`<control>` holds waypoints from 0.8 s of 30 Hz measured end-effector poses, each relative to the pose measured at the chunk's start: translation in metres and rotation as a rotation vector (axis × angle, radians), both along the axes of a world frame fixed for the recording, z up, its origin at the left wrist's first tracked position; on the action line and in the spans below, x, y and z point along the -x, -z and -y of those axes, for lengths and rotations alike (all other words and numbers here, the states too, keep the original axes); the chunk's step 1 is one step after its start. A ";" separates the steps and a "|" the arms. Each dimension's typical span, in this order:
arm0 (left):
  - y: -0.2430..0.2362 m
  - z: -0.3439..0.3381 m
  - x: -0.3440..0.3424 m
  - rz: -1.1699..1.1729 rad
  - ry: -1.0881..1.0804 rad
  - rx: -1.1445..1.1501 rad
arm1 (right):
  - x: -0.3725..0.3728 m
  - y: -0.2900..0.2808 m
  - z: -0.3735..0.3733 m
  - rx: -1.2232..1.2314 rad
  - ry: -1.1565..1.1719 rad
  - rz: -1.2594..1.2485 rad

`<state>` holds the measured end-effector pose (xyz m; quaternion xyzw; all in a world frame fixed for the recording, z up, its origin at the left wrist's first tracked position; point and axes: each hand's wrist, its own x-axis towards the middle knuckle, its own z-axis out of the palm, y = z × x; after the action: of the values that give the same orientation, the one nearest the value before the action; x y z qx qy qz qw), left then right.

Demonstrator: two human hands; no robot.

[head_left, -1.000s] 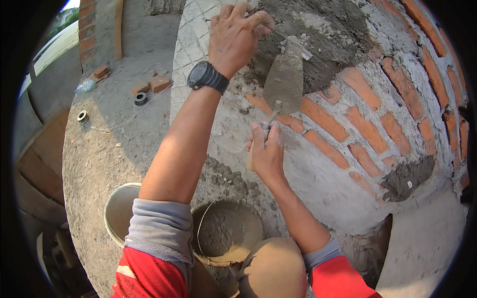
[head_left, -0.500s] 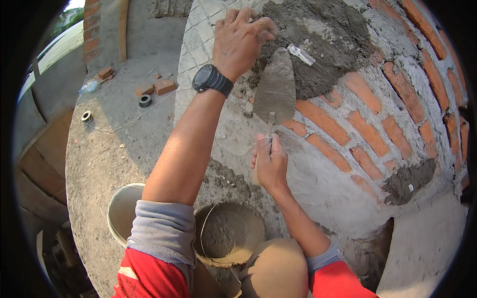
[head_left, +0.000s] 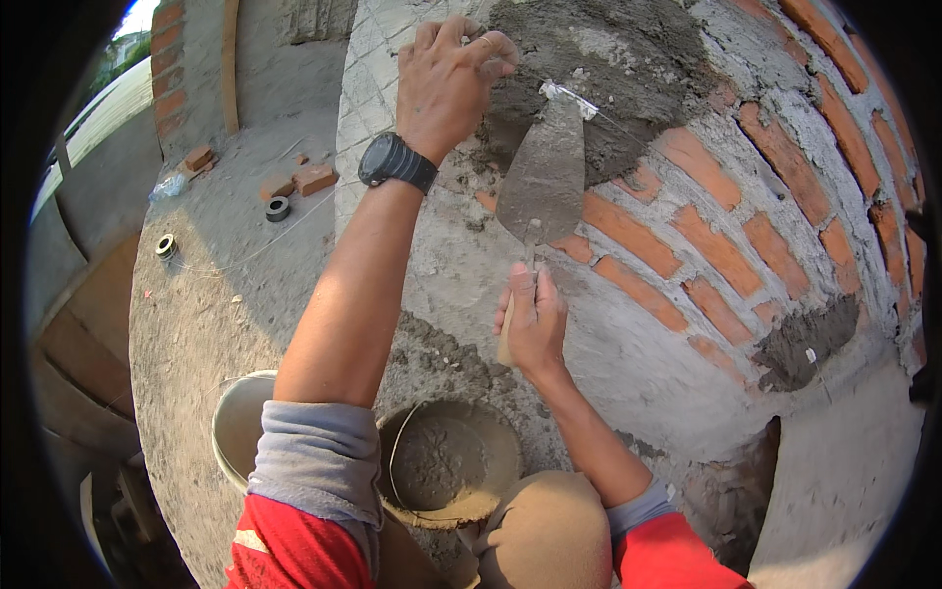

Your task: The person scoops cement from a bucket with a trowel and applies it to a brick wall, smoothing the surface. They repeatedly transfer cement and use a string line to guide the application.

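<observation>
My right hand (head_left: 535,319) is wrapped round the handle of a pointed trowel (head_left: 545,182), whose mortar-smeared blade points away from me. The blade's tip meets a small white scrap (head_left: 569,98) with a thin line trailing from it, at the edge of a patch of wet grey mortar (head_left: 638,59) on the brickwork. Further up on the left, my left hand (head_left: 446,88) is at the mortar's left edge, back of the hand showing and fingers curled in. Whatever those fingers hold, if anything, is hidden.
Close to me stand a bucket of mortar (head_left: 500,491) and a pale bucket (head_left: 231,432). Curved brickwork (head_left: 721,250) rises at right, with a smaller mortar patch (head_left: 810,344). Broken bricks (head_left: 314,179), a dark tape roll (head_left: 278,208) and a line spool (head_left: 165,245) lie at left.
The view has shifted slightly, moving the surroundings left. Against the wall, the trowel has moved a little right, its tip now at the white scrap, which lies at a different angle.
</observation>
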<state>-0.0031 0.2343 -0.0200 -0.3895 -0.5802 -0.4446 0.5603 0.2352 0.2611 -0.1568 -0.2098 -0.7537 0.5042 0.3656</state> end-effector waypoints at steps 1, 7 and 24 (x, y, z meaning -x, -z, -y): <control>0.001 -0.001 0.001 0.010 0.007 0.013 | 0.001 0.000 -0.002 -0.007 0.003 0.026; 0.001 0.001 0.001 0.010 -0.002 0.033 | -0.013 0.013 -0.007 0.108 0.068 -0.118; 0.009 -0.001 -0.037 -0.092 0.166 0.156 | -0.169 0.035 -0.077 0.060 0.036 0.709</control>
<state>0.0334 0.2350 -0.0291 -0.4985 -0.5524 -0.4245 0.5159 0.4041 0.3379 -0.1921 -0.3954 -0.8148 0.4155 0.0839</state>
